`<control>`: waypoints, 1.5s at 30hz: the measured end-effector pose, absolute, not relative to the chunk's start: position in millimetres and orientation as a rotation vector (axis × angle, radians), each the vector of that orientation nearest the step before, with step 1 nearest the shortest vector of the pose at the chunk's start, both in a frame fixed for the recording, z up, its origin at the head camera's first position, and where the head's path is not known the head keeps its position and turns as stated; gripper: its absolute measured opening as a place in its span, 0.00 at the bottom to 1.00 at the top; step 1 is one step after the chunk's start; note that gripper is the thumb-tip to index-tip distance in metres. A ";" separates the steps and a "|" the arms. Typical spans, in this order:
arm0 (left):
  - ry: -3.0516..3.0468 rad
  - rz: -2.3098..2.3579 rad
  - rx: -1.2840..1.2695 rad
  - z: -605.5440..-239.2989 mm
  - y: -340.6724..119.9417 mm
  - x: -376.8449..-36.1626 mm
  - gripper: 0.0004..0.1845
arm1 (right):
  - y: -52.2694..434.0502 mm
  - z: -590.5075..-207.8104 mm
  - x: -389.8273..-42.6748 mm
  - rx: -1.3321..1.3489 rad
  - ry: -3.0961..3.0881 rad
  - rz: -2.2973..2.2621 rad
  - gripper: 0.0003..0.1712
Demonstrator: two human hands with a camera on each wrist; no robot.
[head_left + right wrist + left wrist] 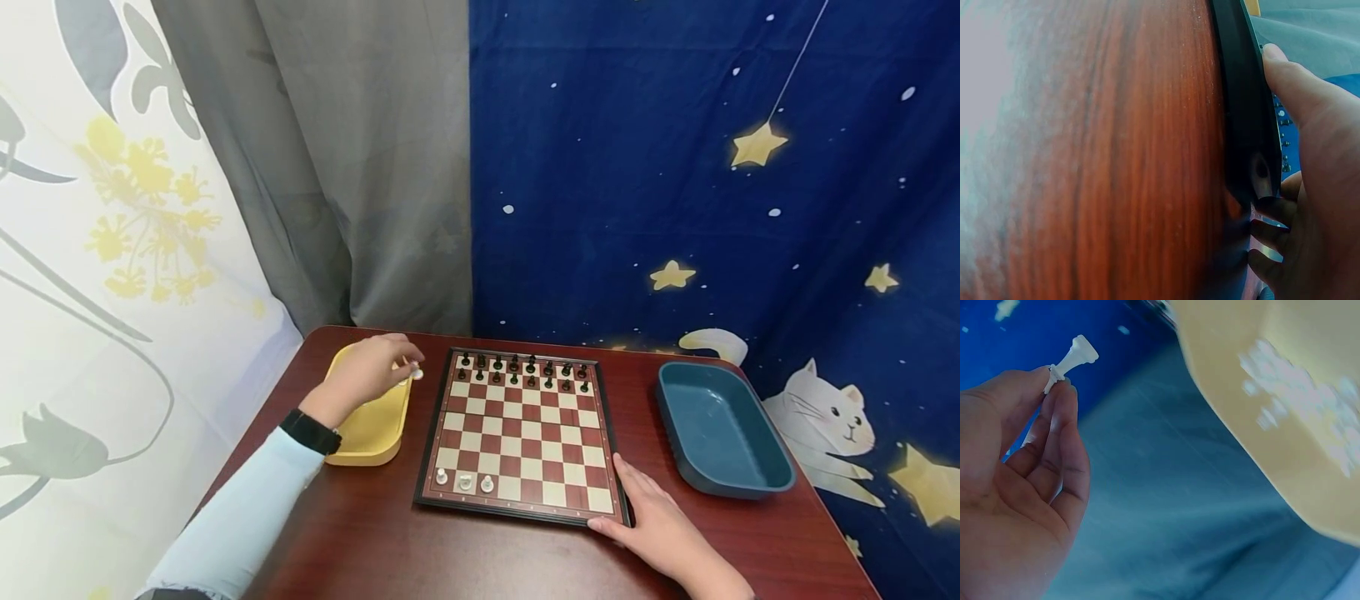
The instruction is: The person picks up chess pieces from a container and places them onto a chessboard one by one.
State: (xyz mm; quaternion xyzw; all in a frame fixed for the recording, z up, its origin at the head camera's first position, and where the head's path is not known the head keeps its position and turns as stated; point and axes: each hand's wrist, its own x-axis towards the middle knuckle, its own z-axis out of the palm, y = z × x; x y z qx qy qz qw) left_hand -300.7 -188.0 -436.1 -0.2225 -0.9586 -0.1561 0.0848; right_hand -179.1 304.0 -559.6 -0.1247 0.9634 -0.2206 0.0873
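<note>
My left hand [371,371] is over the far part of a yellow tray [390,454]. Its thumb and fingertips pinch a white chess piece [1072,359], wide base pointing away from the hand. A blurred heap of white chess pieces [1291,381] lies in the tray in the left wrist view. The right hand [660,521] holds the near right corner of a chessboard [517,500], thumb on the near edge and fingers along the right side. Three white pieces [465,482] stand at the left of the board's near row. Two rows of black pieces [531,367] fill its far side.
To the right of the board stands a deep blue tray [723,483]. Everything sits on a reddish-brown wooden table [352,533]. Behind its far edge hang a grey curtain [405,208] and a blue starry curtain [600,167].
</note>
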 end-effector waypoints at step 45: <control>-2.813 -0.322 -1.369 -499.4 -44.1 -223.9 0.06 | 304.3 -560.6 -175.8 -0.391 2.910 -0.666 0.74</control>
